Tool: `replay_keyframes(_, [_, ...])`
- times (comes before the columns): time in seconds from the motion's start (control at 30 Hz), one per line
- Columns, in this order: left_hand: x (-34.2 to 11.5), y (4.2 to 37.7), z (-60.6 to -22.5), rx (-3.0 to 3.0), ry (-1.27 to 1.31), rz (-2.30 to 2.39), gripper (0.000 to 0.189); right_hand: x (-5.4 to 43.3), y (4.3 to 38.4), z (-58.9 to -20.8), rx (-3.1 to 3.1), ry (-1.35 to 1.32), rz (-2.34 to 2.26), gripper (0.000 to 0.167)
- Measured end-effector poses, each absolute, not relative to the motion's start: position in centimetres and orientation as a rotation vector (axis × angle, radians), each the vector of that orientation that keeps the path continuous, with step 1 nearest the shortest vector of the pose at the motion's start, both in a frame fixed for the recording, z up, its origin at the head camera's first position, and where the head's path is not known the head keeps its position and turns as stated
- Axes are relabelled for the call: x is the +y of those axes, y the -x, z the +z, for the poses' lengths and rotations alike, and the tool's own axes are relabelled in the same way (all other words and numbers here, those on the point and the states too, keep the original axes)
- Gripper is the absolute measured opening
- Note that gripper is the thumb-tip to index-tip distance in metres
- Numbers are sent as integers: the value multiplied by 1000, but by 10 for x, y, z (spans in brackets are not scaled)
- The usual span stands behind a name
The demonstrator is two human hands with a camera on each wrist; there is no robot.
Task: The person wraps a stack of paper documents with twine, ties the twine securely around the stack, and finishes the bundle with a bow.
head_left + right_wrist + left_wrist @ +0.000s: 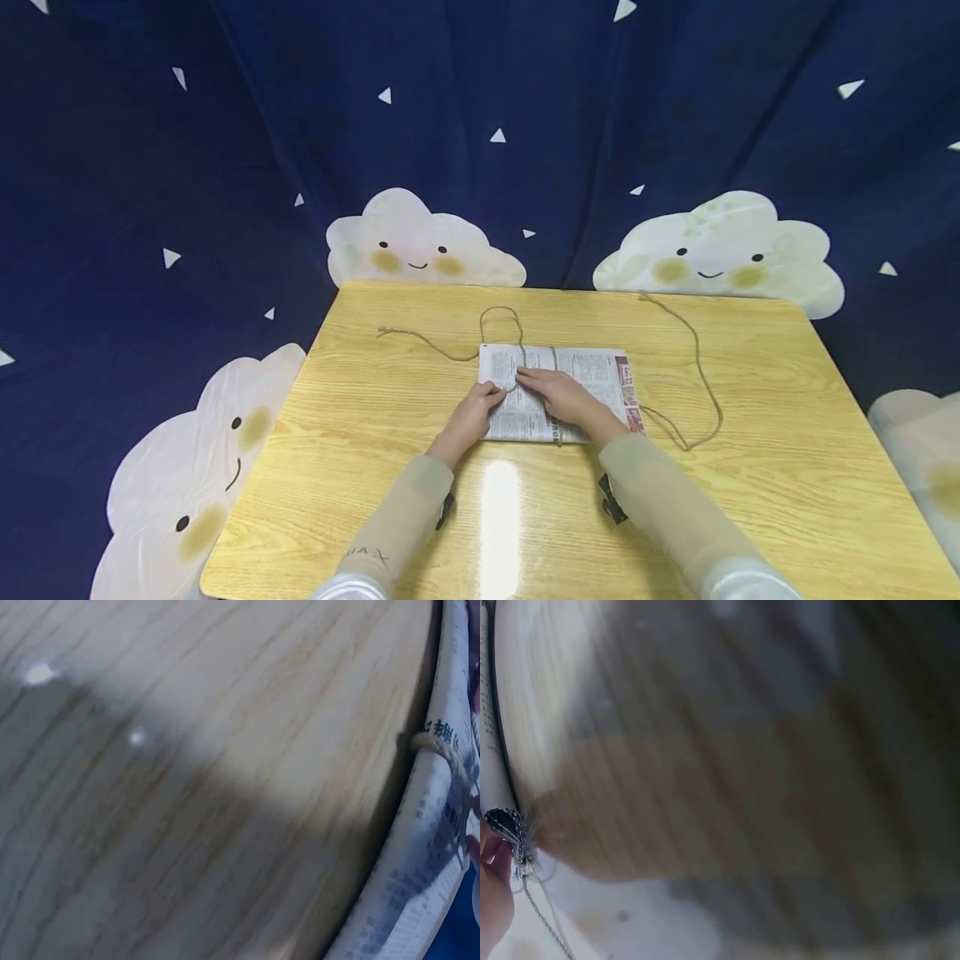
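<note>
A folded newspaper bundle (592,367) lies on the table, with a thin brown string (555,358) running across it from back to front. My left hand (472,412) is at the bundle's left side and pinches a stretch of string near its fingertips. Over the middle of the paper, my right hand (566,398) rests with fairly straight fingers, their tips touching the string beside the left hand. In the right wrist view, the string (439,744) wraps round the bundle's near edge (431,795). Part of the left hand (493,900) shows at the left wrist view's edge.
The wooden table (360,375) holds the bundle near its middle. One string end trails left, a loop stands behind the bundle, and a long tail (697,358) curves to the right. A dark blue curtain (450,100) with cloud faces hangs behind.
</note>
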State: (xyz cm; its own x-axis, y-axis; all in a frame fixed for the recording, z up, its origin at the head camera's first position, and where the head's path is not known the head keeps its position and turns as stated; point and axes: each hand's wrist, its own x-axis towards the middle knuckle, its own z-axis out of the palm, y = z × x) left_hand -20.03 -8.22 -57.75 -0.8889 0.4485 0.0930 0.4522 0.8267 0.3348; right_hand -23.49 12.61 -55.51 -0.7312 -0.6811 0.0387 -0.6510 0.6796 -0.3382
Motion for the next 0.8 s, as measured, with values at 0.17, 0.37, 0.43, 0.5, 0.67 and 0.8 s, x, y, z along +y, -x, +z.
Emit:
replay_keyframes(0.17, [-83, 200, -578, -2981, 746, -579, 50, 126, 239, -560, 2885, 1070, -429, 21])
replay_keyframes(0.37, [-83, 200, -578, -2960, 746, -599, 46, 134, 240, -562, 2961, 1015, -312, 9])
replay_keyframes(0.43, [-83, 200, -578, -2959, 746, -602, 47, 135, 241, -559, 2983, 1067, -335, 9])
replay_keyframes(0.5, [-83, 200, -578, -2960, 748, -608, 49, 136, 242, -555, 3025, 1123, -381, 8])
replay_keyframes(0.67, [-82, 199, -578, -2969, 735, -618, 49, 148, 249, -543, 3152, 1189, -366, 8])
replay_keyframes(0.8, [-83, 198, -577, -2957, 732, -622, 48, 174, 253, -540, 3250, 1133, -353, 10])
